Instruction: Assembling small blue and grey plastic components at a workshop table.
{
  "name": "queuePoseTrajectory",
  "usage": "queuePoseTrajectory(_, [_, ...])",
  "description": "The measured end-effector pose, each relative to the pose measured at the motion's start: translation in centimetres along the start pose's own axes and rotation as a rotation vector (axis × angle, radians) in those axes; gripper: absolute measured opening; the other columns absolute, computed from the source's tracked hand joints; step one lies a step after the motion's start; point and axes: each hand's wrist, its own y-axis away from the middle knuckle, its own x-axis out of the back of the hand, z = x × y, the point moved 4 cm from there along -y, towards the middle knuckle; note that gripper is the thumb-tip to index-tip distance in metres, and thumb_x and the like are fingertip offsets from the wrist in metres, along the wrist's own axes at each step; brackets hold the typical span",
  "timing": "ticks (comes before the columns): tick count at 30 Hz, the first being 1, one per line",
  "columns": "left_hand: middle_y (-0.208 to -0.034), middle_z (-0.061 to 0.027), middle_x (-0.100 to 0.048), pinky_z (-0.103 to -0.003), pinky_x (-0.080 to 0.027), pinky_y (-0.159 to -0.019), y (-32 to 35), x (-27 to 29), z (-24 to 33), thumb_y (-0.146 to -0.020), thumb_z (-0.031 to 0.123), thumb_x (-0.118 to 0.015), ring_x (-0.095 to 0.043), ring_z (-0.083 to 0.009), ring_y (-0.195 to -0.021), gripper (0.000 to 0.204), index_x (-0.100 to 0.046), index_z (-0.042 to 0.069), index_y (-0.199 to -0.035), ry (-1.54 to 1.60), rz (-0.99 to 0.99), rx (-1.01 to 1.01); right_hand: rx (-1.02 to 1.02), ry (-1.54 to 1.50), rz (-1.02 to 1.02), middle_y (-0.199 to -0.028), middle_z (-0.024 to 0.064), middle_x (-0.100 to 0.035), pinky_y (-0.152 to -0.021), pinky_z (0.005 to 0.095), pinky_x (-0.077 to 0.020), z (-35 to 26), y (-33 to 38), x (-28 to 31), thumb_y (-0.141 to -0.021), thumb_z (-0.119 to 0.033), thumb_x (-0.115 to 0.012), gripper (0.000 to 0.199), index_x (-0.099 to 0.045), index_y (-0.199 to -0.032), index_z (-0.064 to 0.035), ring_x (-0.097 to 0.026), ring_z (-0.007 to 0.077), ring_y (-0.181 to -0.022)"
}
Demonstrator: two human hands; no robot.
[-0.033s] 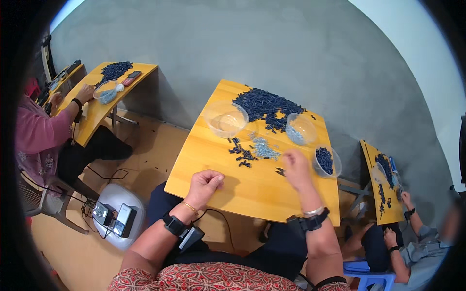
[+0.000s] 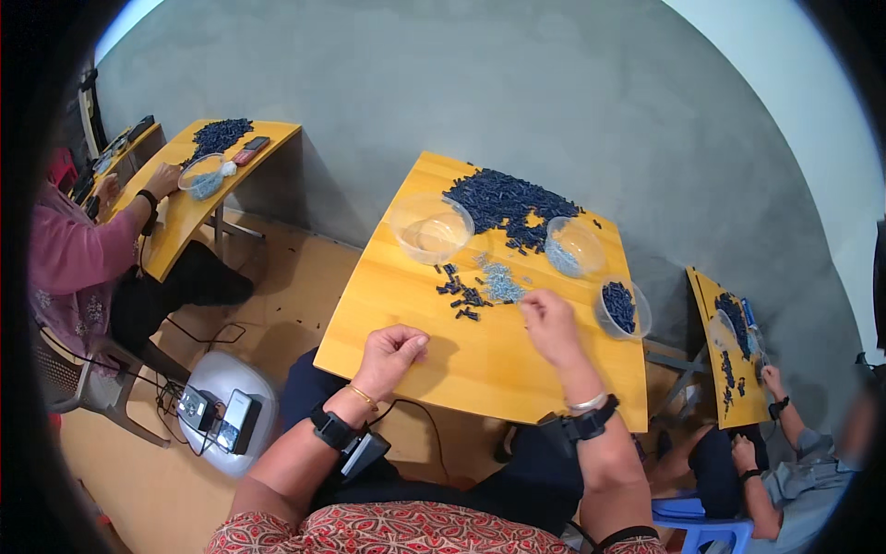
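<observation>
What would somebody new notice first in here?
Probably the big heap of small dark-blue pieces at the far side of the yellow wooden table. Next, the bare right hand beside a little pile of thin silvery-grey pieces, and the bare left hand near the front-left edge. A round, clear plastic tub of dark pieces stands at the right edge.

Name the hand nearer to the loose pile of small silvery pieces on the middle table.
Right. The right hand is just beyond the silvery pile's lower right edge; the left hand is farther off, to its lower left.
</observation>
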Motion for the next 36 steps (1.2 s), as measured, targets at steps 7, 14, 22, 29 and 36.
queuePoseTrajectory(7, [-0.073, -0.0047, -0.061, -0.025, -0.049, -0.064, -0.4, 1.0, -0.7, -0.084, 0.008, -0.057, -0.059, -0.0125, -0.067, 0.010, -0.060, -0.001, -0.086, 0.115, -0.109, 0.037, 0.060, 0.152, -0.073, -0.078, 0.0163, -0.059, -0.066, 0.0405, -0.0454, -0.1, -2.8, -4.1, -0.076, -0.007, -0.054, 0.006, -0.056, -0.079, -0.0022, -0.056, 0.0339, -0.076])
queuePoseTrajectory(14, [-0.076, -0.0059, -0.062, -0.026, -0.050, -0.068, -0.4, 1.1, -0.6, -0.085, 0.009, -0.056, -0.061, -0.0146, -0.070, 0.011, -0.060, -0.001, -0.088, 0.217, -0.145, 0.077, 0.161, 0.255, -0.088, -0.077, 0.0153, -0.058, -0.069, 0.0412, -0.0445, 0.2, -5.1, -6.2, -0.075, -0.006, -0.054, 0.003, -0.056, -0.075, -0.0031, -0.054, 0.0343, -0.077])
queuePoseTrajectory(22, [-0.077, -0.0065, -0.062, -0.027, -0.050, -0.069, -0.5, 1.1, -0.8, -0.085, 0.009, -0.056, -0.060, -0.0153, -0.070, 0.011, -0.060, -0.002, -0.088, 0.233, -0.142, 0.096, 0.292, 0.196, -0.109, -0.072, 0.0140, -0.057, -0.066, 0.0382, -0.0436, -0.4, -5.0, -7.7, -0.073, -0.003, -0.056, 0.002, -0.056, -0.074, -0.0013, -0.054, 0.0320, -0.072])
queuePoseTrajectory(29, [-0.077, -0.0068, -0.061, -0.029, -0.050, -0.069, -0.6, 1.0, -0.6, -0.085, 0.006, -0.054, -0.060, -0.0153, -0.072, 0.010, -0.059, -0.002, -0.088, 0.217, -0.164, 0.094, 0.413, 0.304, -0.242, -0.078, 0.0107, -0.056, -0.073, 0.0386, -0.0415, -3.4, -3.6, -8.4, -0.073, -0.006, -0.058, 0.003, -0.057, -0.075, -0.0046, -0.051, 0.0297, -0.083])
queuePoseTrajectory(36, [-0.077, -0.0059, -0.061, -0.030, -0.051, -0.069, -0.5, 0.7, -0.8, -0.085, 0.006, -0.054, -0.059, -0.0142, -0.071, 0.009, -0.059, -0.002, -0.088, 0.213, -0.173, 0.062, 0.428, 0.483, -0.190, -0.080, 0.0108, -0.054, -0.074, 0.0371, -0.0389, -3.6, -2.8, -9.5, -0.070, -0.002, -0.055, 0.009, -0.054, -0.078, -0.0039, -0.049, 0.0275, -0.087])
